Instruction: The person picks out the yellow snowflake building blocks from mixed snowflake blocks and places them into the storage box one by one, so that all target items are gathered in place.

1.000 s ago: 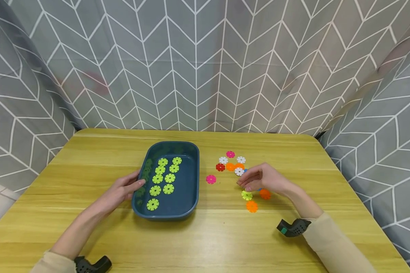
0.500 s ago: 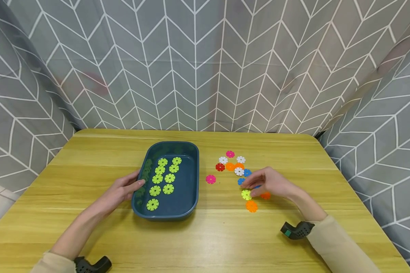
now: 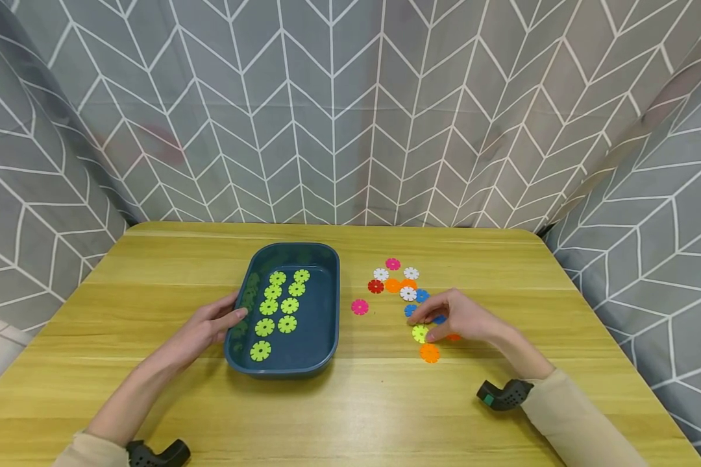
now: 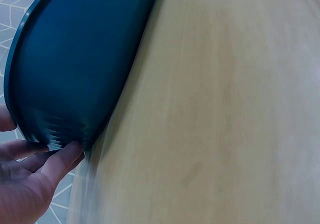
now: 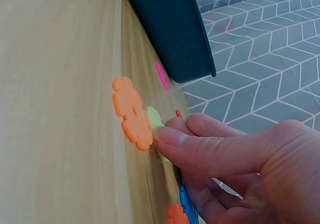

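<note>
My left hand (image 3: pixel 215 319) grips the left side of a dark blue plastic bin (image 3: pixel 334 305), thumb over the rim and fingers against its outer wall. Inside the bin, several yellow-green snowflake discs (image 3: pixel 265 326) lie in two rows. On the table right of it, my right hand (image 3: pixel 458 316) has thumb and fingertips down around another yellow-green snowflake disc (image 3: pixel 419 333). In the right wrist view the thumb overlaps that disc (image 5: pixel 153 116), beside an orange snowflake disc (image 5: pixel 131 115). Blue discs (image 3: pixel 411 311) lie by the right fingers, one partly covered by the hand.
Loose snowflake discs lie beyond the right hand: white (image 3: pixel 408 294), red (image 3: pixel 376 286), orange (image 3: pixel 393 285) and pink (image 3: pixel 359 307). Another orange disc (image 3: pixel 429 353) lies nearer the front. A patterned grey curtain (image 3: pixel 333 117) hangs behind the wooden table (image 3: pixel 350 415).
My right hand has come down to the yellow-green disc, its thumb moving onto the disc's edge. Blue discs beside it have come into sight. The left hand and bin stay put.
</note>
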`<act>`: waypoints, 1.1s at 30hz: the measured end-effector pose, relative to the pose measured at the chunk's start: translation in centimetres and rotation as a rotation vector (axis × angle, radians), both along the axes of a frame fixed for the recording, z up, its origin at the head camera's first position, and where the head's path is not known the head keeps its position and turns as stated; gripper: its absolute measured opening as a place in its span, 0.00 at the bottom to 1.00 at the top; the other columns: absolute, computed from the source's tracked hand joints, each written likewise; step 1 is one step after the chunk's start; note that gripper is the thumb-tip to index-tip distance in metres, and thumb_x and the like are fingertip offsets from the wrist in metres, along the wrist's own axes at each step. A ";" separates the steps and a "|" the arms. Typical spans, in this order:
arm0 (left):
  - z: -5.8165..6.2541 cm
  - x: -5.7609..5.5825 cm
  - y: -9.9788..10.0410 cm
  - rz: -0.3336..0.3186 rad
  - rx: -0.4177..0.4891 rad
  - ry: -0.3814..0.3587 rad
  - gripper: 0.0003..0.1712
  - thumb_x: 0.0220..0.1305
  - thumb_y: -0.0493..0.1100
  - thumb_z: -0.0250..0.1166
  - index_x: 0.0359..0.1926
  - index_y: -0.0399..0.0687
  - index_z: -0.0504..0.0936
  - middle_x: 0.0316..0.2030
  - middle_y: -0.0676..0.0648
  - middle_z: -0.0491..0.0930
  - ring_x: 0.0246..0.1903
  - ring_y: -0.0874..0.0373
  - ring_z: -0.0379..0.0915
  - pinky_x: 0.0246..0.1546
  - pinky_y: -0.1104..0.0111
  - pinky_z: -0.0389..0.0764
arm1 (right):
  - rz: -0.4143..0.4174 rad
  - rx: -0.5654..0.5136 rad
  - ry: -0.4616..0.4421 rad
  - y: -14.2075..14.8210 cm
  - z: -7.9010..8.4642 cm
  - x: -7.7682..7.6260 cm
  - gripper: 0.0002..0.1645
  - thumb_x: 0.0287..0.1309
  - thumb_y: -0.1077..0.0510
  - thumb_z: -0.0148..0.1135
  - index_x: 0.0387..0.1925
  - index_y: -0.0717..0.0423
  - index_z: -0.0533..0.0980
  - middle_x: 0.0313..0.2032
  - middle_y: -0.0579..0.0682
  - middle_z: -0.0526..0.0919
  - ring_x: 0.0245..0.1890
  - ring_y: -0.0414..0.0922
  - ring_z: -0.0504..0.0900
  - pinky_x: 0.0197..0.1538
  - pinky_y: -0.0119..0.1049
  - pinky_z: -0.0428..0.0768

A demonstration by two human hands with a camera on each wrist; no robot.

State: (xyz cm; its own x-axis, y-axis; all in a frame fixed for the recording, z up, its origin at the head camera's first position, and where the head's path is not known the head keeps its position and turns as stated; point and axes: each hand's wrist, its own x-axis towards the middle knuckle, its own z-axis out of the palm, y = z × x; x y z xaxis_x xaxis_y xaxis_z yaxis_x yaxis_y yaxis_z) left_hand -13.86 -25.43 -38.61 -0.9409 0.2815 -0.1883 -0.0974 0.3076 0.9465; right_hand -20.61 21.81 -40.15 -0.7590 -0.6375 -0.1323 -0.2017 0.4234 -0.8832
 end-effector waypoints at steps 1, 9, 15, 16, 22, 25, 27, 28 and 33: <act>0.0 0.0 0.0 0.000 -0.002 0.000 0.42 0.77 0.50 0.52 0.79 0.37 0.43 0.75 0.29 0.51 0.62 0.43 0.71 0.52 0.69 0.80 | 0.001 0.006 0.001 0.0 0.0 0.0 0.19 0.52 0.68 0.73 0.48 0.60 0.84 0.48 0.55 0.87 0.50 0.52 0.82 0.55 0.32 0.80; -0.1 0.0 0.0 -0.002 0.016 0.003 0.42 0.77 0.50 0.52 0.78 0.36 0.43 0.75 0.28 0.52 0.59 0.47 0.74 0.51 0.70 0.81 | 0.007 0.042 0.040 -0.1 0.1 0.2 0.16 0.51 0.67 0.74 0.44 0.59 0.85 0.45 0.54 0.87 0.48 0.53 0.81 0.55 0.33 0.80; -0.1 0.0 0.0 -0.001 0.026 0.002 0.42 0.77 0.50 0.52 0.78 0.36 0.43 0.75 0.28 0.52 0.60 0.47 0.73 0.51 0.71 0.80 | 0.012 0.060 0.054 -0.1 0.1 0.1 0.15 0.51 0.65 0.75 0.43 0.57 0.85 0.44 0.53 0.87 0.46 0.52 0.81 0.54 0.34 0.80; -0.1 0.0 0.0 -0.001 0.027 0.001 0.42 0.77 0.50 0.52 0.78 0.36 0.43 0.75 0.28 0.51 0.60 0.46 0.73 0.51 0.71 0.80 | 0.014 0.061 0.057 -0.1 0.1 0.1 0.15 0.51 0.65 0.75 0.43 0.56 0.85 0.43 0.53 0.87 0.46 0.52 0.81 0.54 0.34 0.80; -0.1 0.0 0.0 -0.005 0.036 0.004 0.42 0.77 0.49 0.52 0.78 0.35 0.43 0.74 0.28 0.51 0.60 0.47 0.74 0.51 0.70 0.81 | 0.025 0.067 0.083 -0.1 0.1 0.1 0.15 0.52 0.65 0.75 0.43 0.54 0.85 0.43 0.50 0.87 0.45 0.49 0.81 0.53 0.33 0.80; -0.1 0.0 0.0 -0.004 0.037 0.006 0.41 0.77 0.49 0.52 0.78 0.35 0.43 0.75 0.28 0.51 0.60 0.47 0.73 0.51 0.70 0.81 | 0.031 0.069 0.088 -0.1 0.0 0.2 0.15 0.51 0.65 0.75 0.43 0.53 0.85 0.43 0.49 0.87 0.45 0.48 0.81 0.53 0.34 0.80; -0.1 0.1 0.0 -0.003 0.034 0.007 0.41 0.78 0.48 0.52 0.78 0.35 0.43 0.74 0.28 0.51 0.60 0.47 0.73 0.51 0.70 0.80 | 0.037 0.067 0.092 -0.2 0.0 0.2 0.15 0.51 0.65 0.75 0.43 0.53 0.85 0.43 0.49 0.87 0.45 0.48 0.81 0.53 0.34 0.80; -0.1 0.1 0.0 -0.003 0.033 0.006 0.41 0.78 0.48 0.51 0.78 0.35 0.43 0.74 0.28 0.51 0.61 0.47 0.73 0.51 0.70 0.80 | 0.042 0.065 0.098 -0.2 0.0 0.2 0.15 0.51 0.65 0.75 0.43 0.54 0.85 0.43 0.49 0.87 0.45 0.49 0.81 0.53 0.34 0.80; -0.1 0.1 0.1 -0.005 0.027 0.004 0.41 0.77 0.49 0.52 0.78 0.36 0.43 0.74 0.28 0.52 0.62 0.43 0.71 0.52 0.68 0.81 | 0.055 0.052 0.132 -0.3 0.1 0.2 0.16 0.51 0.66 0.74 0.44 0.56 0.85 0.43 0.51 0.86 0.43 0.51 0.80 0.50 0.36 0.81</act>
State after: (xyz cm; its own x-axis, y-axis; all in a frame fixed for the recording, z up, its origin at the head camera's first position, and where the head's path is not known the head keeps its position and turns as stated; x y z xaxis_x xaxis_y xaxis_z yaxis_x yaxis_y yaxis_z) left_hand -13.78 -25.36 -38.70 -0.9400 0.2917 -0.1770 -0.0923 0.2821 0.9549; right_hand -20.37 21.53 -40.04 -0.7358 -0.6738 -0.0680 -0.3388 0.4532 -0.8245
